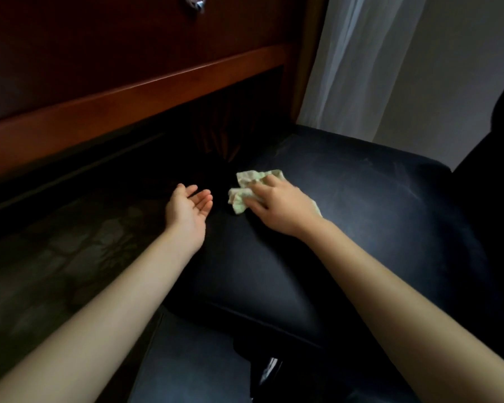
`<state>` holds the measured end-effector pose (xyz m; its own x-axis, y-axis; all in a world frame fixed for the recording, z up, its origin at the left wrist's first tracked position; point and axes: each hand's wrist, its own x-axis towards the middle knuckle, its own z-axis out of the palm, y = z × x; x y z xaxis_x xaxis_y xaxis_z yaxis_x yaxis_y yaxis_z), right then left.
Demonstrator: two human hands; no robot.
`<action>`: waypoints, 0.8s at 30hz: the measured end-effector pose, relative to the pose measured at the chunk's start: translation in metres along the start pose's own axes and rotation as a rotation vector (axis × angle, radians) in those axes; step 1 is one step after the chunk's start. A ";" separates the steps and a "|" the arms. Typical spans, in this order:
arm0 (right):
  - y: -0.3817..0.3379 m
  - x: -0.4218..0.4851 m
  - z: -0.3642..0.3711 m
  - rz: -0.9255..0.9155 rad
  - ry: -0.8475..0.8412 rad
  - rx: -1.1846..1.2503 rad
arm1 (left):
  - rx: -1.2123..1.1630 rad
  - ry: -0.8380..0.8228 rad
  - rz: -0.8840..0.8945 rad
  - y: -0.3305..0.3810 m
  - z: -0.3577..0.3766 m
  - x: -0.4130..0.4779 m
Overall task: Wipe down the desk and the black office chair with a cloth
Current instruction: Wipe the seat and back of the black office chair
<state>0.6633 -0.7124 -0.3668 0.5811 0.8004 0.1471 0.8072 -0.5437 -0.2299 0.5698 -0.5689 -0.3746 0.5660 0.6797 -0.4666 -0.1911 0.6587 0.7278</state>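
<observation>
At the far left is the dark patterned floor (56, 242), and above it the wooden counter (128, 91), whose drawer front carries a metal ring pull (196, 2) at the top edge of my view. The counter is not under my cloth now, and I cannot tell from here whether it is wiped.

My left grip (191, 209) is open, palm up, with relaxed fingers and nothing in it. It hangs just off the front left corner of the chair seat (361, 213), I judge so that it stays clear of the wiping path and can steady the chair if it rolls.

Just to its right is the cloth (246, 181), pale green and bunched, lying on the seat near the dark gap under the counter. My right grip (277, 205) lies on top of it, fingers bent over the crumpled front, holding it and pressing it down onto the black leather. A corner of cloth shows at the wrist side, so my palm covers most of it.

The seat runs on to the right, faintly streaked, and most of it is open to a sweep. Beyond its far edge hangs a white curtain (346, 68), and at the far right the black backrest (501, 170) rises. That will stop a long stroke and needs its own pass.
</observation>
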 end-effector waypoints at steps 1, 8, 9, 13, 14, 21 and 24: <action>-0.013 -0.010 -0.001 -0.072 -0.014 0.003 | -0.029 -0.030 -0.107 0.009 -0.003 0.004; -0.115 -0.065 0.016 -0.658 -0.133 0.060 | 0.414 -0.179 -0.239 0.040 -0.015 0.013; -0.121 -0.061 0.018 -0.688 -0.181 0.062 | 0.442 -0.190 -0.223 0.041 -0.016 0.012; -0.117 -0.027 0.014 -0.598 -0.297 0.030 | 0.498 -0.181 -0.168 0.046 -0.024 0.015; -0.112 -0.016 0.013 -0.550 -0.293 -0.003 | 0.517 -0.166 -0.166 0.048 -0.026 0.018; -0.020 0.105 0.004 -0.056 -0.239 -0.125 | 0.566 -0.087 -0.162 0.046 -0.056 0.025; 0.005 0.130 0.009 0.035 -0.226 -0.108 | 0.569 -0.110 -0.192 0.036 -0.063 0.024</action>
<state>0.7417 -0.6089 -0.3578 0.5810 0.8099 -0.0810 0.8003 -0.5865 -0.1247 0.5262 -0.5084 -0.3918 0.6336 0.5085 -0.5831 0.3637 0.4695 0.8046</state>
